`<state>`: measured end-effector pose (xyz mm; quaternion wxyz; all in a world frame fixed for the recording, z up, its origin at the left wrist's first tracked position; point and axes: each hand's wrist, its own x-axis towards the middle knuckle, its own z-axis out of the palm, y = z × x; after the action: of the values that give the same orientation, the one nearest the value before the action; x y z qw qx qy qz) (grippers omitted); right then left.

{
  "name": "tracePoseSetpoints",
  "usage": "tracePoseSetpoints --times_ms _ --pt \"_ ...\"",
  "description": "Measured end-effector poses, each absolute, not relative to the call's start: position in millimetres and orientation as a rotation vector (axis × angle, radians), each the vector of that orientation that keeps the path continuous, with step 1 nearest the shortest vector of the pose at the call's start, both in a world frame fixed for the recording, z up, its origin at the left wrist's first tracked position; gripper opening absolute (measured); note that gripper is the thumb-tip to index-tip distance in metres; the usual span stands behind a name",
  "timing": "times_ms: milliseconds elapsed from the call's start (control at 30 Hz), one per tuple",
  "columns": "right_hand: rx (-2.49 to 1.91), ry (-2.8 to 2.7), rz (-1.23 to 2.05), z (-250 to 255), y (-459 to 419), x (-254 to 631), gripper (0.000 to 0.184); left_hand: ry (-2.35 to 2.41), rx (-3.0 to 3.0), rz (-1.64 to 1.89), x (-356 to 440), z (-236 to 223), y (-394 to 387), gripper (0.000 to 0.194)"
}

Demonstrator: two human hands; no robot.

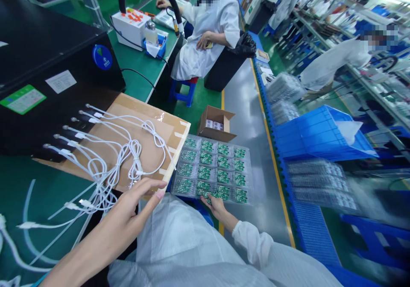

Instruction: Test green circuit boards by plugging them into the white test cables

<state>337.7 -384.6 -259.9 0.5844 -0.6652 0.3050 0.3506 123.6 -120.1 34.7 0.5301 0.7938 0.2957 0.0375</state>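
My right hand (215, 206) grips the near edge of a clear plastic tray (214, 168) filled with several small green circuit boards, held out over the floor beside the bench. My left hand (136, 206) hovers with fingers stretched out near the edge of a cardboard sheet (160, 129), holding nothing. On the cardboard lie several white cables (128, 154), plugged into a black box (48, 77) at the left.
An open cardboard carton (215, 122) stands on the floor ahead. Blue crates (317, 133) and stacked clear trays (320, 184) line the right. A seated person in a white coat (208, 30) works at the green bench (141, 69); another person (336, 58) bends at the right.
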Motion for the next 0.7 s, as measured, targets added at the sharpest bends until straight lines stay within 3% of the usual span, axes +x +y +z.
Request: tracePoseSetpoints --times_ms 300,500,700 --pt "-1.589 0.705 0.869 -244.5 -390.2 337.8 0.043 0.682 1.896 0.074 126.0 32.3 -119.9 0.043" --pt "-1.642 0.628 0.851 -228.8 -392.6 332.4 0.037 0.693 1.890 0.089 126.7 34.9 -118.9 0.045" --pt "-1.572 0.357 0.811 -218.6 -314.4 373.1 0.028 0.720 1.893 0.066 129.5 34.3 -121.2 0.045"
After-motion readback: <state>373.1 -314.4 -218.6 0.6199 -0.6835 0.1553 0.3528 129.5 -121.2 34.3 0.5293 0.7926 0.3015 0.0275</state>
